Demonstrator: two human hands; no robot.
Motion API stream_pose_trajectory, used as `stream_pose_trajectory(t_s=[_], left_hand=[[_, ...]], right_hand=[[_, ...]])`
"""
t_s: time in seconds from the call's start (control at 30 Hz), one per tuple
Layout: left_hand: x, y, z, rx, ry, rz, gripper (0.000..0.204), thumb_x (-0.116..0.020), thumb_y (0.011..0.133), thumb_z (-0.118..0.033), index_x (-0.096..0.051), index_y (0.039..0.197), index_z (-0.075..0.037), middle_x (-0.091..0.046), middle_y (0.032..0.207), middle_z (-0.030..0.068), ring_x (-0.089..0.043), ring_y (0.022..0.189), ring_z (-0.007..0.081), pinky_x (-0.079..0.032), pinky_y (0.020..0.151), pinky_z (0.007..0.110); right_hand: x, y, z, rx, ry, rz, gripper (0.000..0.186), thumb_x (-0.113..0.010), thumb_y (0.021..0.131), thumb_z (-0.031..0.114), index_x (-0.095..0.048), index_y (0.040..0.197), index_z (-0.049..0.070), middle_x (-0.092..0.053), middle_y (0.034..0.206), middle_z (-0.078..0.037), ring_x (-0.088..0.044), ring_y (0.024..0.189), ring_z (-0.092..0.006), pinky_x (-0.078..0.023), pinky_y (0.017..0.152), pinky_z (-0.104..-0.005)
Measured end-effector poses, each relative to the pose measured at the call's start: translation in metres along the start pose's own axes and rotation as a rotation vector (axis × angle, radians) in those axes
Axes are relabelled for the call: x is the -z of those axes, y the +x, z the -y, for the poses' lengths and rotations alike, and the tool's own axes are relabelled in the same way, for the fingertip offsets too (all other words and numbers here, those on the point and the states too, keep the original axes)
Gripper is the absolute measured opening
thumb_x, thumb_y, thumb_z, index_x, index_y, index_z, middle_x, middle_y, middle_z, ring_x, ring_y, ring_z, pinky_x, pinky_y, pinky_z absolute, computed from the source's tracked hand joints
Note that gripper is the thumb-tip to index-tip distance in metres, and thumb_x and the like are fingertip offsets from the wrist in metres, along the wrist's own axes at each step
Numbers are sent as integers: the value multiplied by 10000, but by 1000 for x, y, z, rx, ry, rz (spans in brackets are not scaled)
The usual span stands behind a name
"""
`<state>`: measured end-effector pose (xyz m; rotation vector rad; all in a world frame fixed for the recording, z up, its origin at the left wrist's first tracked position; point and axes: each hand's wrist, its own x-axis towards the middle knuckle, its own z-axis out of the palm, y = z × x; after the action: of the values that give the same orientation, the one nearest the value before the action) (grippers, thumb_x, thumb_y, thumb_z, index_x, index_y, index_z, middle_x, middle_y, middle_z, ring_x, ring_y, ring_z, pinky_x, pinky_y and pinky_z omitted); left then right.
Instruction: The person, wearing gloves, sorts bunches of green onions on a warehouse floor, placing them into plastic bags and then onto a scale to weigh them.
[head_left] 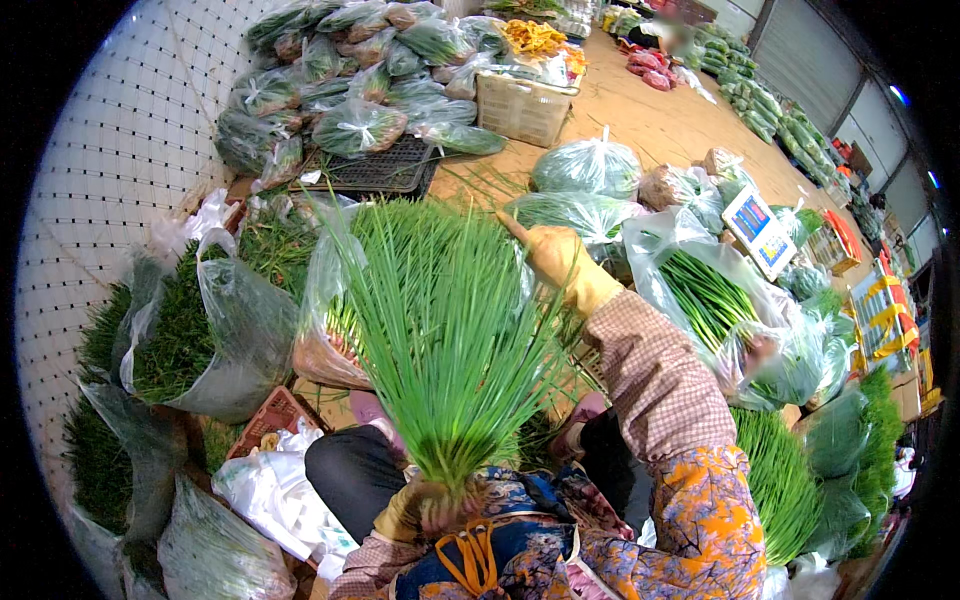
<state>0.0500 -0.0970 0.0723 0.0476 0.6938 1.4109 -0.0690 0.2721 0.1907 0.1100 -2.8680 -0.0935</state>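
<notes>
My left hand (425, 508), in a yellowish glove, grips the base of a big bunch of green chives (445, 320) that fans upward in front of me. Reaching forward past the bunch's right side, my right hand (555, 255) wears the same kind of glove and points toward a knotted bag of greens (575, 212); it holds nothing that I can see. A checked sleeve covers my right forearm.
Clear bags of chives (200, 330) lie at the left, and another open bag (715, 300) at the right beside a small scale (760, 232). Farther back are bagged greens on a black crate (375, 170), a white basket (522, 108) and rows of vegetables (760, 100).
</notes>
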Motion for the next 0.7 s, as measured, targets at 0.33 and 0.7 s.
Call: stream_pose_trajectory(t_s=[0.33, 0.7], left_hand=[[1, 0, 1, 37, -85, 32, 388, -607, 738, -272, -558, 919, 68, -602, 825, 153, -582, 728, 199, -470, 670, 289], [-6, 3, 1, 29, -133, 67, 374, -611, 742, -260, -559, 916, 67, -601, 824, 147, -580, 737, 197, -466, 694, 287]], right_hand=[[11, 8, -48, -375, 169, -85, 256, -494, 797, 162, -495, 1032, 58, -597, 715, -179, -583, 695, -353, -450, 599, -427], [12, 10, -14, -59, 207, -175, 143, -530, 692, 77, -580, 825, 62, -604, 728, -163, -586, 681, -343, -458, 599, -404]])
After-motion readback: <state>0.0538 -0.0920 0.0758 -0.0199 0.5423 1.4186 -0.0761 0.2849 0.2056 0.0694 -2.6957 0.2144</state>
